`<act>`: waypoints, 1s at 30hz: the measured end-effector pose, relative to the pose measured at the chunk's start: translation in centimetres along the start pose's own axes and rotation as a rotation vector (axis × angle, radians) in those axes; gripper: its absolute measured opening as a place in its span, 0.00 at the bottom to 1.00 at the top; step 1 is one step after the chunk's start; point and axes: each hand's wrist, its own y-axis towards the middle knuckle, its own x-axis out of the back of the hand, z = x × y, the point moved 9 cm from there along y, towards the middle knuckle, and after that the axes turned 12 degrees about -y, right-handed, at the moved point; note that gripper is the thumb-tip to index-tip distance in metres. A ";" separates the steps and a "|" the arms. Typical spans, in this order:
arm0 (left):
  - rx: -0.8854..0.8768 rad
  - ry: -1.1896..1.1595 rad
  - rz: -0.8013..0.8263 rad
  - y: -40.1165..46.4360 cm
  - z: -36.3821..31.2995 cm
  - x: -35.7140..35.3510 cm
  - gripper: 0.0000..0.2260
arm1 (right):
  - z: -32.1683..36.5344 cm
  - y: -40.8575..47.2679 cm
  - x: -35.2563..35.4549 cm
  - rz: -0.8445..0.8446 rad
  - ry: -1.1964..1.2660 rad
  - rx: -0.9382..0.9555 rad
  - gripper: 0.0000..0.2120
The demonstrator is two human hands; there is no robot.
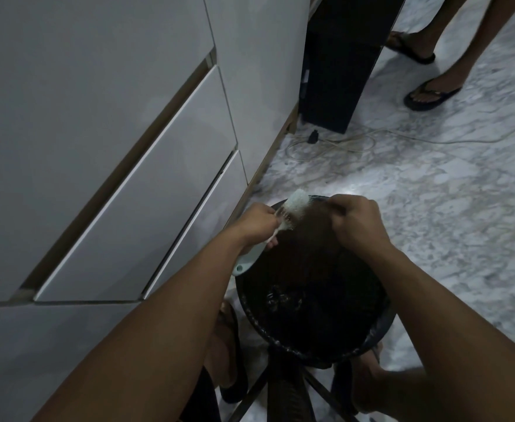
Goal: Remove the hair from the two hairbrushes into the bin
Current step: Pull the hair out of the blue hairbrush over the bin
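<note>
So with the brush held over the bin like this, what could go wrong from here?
1. The left hand holds the pale hairbrush near the far-left rim of the black bin, so pulled hair could drop outside it onto the marble floor.
2. The right hand looks pinched near the bristles; whether it has any hair is too dark to tell, so strands may stay behind.
3. A loose cable lies on the floor beyond the bin, a possible trip hazard.

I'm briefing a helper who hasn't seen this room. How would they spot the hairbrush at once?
Find the round black bin on the marble floor beside the white drawers. Over its far left rim, the left hand grips the hairbrush by its handle. It is the only pale, bristled thing there, its light handle sticking out below the fist.
</note>
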 end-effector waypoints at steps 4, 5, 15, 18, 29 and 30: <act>0.017 -0.002 0.037 -0.3 0.3 -0.3 0.10 | -1.6 0.5 0.1 -0.016 -0.018 -0.077 0.06; 0.019 -0.003 0.044 -0.2 0.4 -0.4 0.10 | -1.3 0.4 -0.3 0.009 -0.009 -0.063 0.06; 0.049 -0.105 0.132 -0.5 0.3 -1.9 0.07 | 3.3 -1.1 -2.4 0.161 0.024 0.224 0.15; 0.044 -0.063 0.157 -0.5 0.5 -2.1 0.07 | 2.9 -1.0 -2.1 0.143 0.056 0.202 0.08; 0.032 -0.065 0.085 0.0 0.6 -1.5 0.06 | -0.5 0.3 -1.4 0.077 -0.009 -0.032 0.05; 0.032 -0.070 0.079 0.0 0.6 -1.3 0.06 | -0.5 0.3 -1.4 0.084 0.015 -0.031 0.03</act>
